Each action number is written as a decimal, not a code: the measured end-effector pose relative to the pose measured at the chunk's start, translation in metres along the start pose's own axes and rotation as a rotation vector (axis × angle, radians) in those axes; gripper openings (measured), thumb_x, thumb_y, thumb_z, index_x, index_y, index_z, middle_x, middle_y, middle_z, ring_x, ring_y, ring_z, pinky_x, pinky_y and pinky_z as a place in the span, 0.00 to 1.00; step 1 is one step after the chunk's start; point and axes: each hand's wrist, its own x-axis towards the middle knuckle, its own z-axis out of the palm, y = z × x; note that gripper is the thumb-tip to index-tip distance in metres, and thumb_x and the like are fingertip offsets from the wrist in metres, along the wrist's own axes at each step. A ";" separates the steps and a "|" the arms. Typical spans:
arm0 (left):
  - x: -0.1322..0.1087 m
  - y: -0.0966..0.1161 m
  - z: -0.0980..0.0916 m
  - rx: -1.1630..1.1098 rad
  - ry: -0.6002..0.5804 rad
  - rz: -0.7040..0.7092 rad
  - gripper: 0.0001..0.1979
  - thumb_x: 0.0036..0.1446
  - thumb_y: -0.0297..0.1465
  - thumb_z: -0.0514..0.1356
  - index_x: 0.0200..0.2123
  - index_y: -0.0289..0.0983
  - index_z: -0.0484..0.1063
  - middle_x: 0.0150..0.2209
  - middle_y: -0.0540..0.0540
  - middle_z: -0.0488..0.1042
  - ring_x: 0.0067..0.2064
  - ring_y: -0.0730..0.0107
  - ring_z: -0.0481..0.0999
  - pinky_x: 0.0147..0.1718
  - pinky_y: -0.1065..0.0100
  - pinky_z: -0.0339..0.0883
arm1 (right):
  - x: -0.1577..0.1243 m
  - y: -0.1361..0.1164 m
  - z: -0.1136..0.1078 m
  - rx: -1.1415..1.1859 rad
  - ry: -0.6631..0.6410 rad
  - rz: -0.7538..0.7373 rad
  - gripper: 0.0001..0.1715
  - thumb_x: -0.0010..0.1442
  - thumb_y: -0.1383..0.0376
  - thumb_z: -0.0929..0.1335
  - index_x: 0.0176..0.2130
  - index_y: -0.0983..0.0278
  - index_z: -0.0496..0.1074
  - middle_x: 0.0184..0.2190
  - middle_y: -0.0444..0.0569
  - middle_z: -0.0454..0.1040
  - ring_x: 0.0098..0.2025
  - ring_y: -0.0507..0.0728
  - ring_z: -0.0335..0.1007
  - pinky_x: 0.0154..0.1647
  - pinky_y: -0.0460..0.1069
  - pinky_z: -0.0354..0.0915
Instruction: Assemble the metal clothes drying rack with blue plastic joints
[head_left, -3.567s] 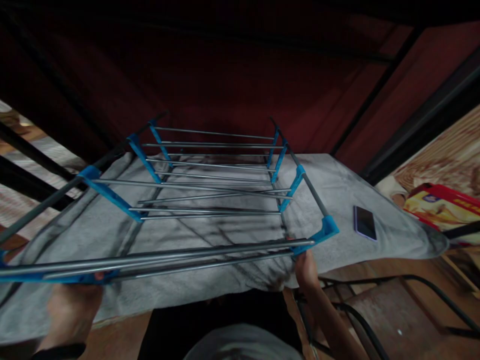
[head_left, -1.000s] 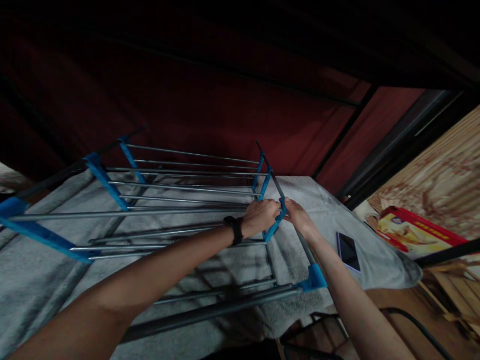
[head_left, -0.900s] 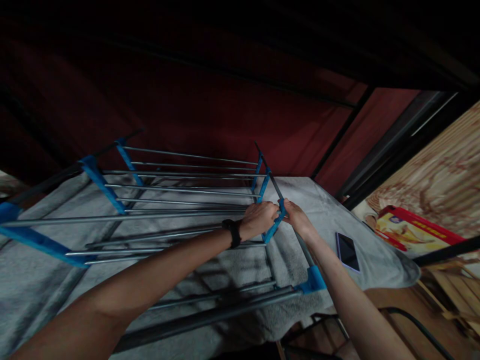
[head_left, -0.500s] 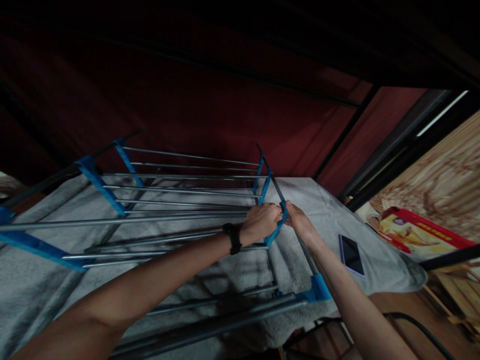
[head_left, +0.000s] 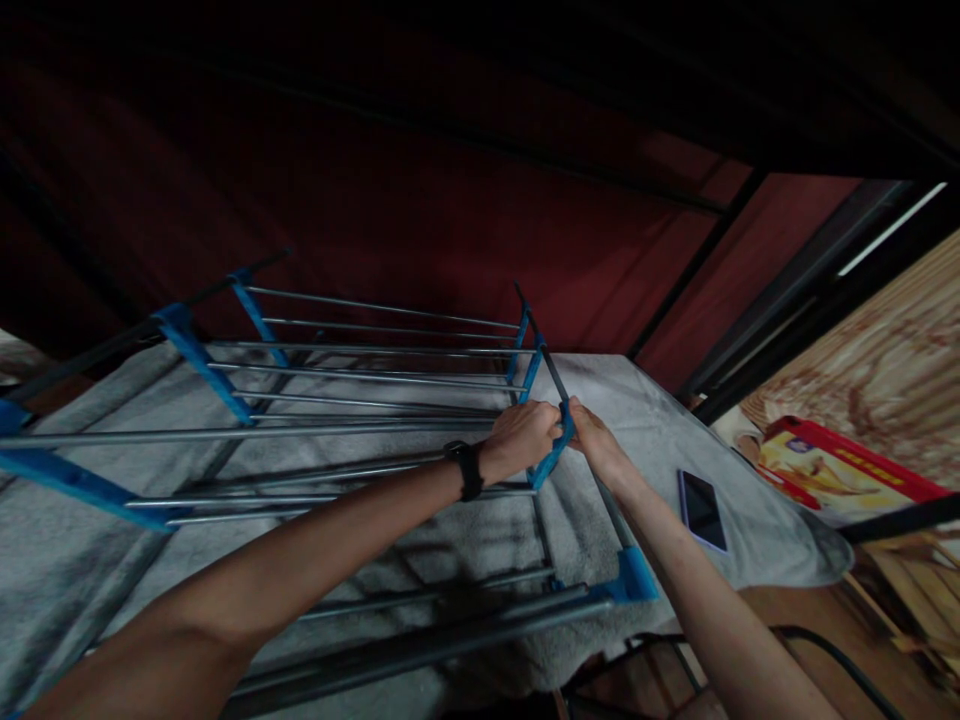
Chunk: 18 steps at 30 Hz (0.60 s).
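A rack of grey metal tubes and blue plastic brackets lies on its side across a grey cloth. My left hand, with a black watch on its wrist, is closed around the end of a metal tube where it meets a blue bracket on the right side. On the other side of that bracket, my right hand grips it at the side pole, thumb pointing away from me. The tube end is hidden under my left fingers. Nearer me, another blue bracket holds the ends of thicker-looking tubes.
The grey cloth covers the surface under the rack. A phone lies right of my right forearm. A red and yellow box is at the far right, beyond a dark frame. Dark red fabric hangs behind the rack.
Both hands stay at the same bracket with almost the same grip. The rack's left end has shifted slightly upward in view.
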 end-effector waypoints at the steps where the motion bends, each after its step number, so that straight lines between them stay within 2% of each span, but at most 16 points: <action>1: 0.000 0.000 0.001 -0.001 0.015 -0.001 0.10 0.64 0.32 0.54 0.35 0.39 0.75 0.38 0.44 0.80 0.45 0.60 0.80 0.42 0.66 0.69 | -0.001 -0.001 0.000 0.002 0.007 0.000 0.42 0.56 0.31 0.60 0.43 0.62 0.75 0.41 0.52 0.79 0.50 0.63 0.74 0.52 0.55 0.69; 4: 0.000 0.001 -0.001 0.001 0.016 -0.012 0.09 0.64 0.32 0.54 0.35 0.39 0.74 0.39 0.43 0.80 0.46 0.60 0.79 0.43 0.65 0.69 | -0.002 -0.003 0.002 -0.001 0.016 0.004 0.41 0.57 0.32 0.61 0.43 0.61 0.76 0.39 0.51 0.80 0.49 0.63 0.74 0.51 0.55 0.70; 7: -0.002 0.004 -0.004 -0.005 0.004 -0.026 0.08 0.63 0.30 0.54 0.41 0.39 0.73 0.41 0.43 0.80 0.46 0.59 0.79 0.42 0.64 0.70 | -0.002 -0.003 0.003 -0.010 0.003 0.014 0.38 0.58 0.33 0.61 0.45 0.59 0.76 0.39 0.50 0.80 0.49 0.63 0.75 0.51 0.55 0.70; 14: -0.006 0.005 0.011 0.027 0.123 0.009 0.18 0.63 0.26 0.51 0.56 0.34 0.65 0.41 0.40 0.79 0.46 0.57 0.79 0.45 0.60 0.70 | 0.002 0.003 0.002 -0.050 0.029 0.040 0.38 0.61 0.34 0.60 0.49 0.58 0.75 0.44 0.50 0.81 0.51 0.63 0.76 0.53 0.55 0.72; 18: -0.007 0.005 0.012 0.014 0.093 0.063 0.20 0.63 0.27 0.52 0.58 0.32 0.62 0.42 0.39 0.79 0.46 0.54 0.79 0.44 0.57 0.71 | 0.001 0.003 0.002 -0.042 0.037 0.120 0.37 0.62 0.36 0.60 0.52 0.59 0.74 0.47 0.51 0.80 0.53 0.63 0.76 0.52 0.55 0.74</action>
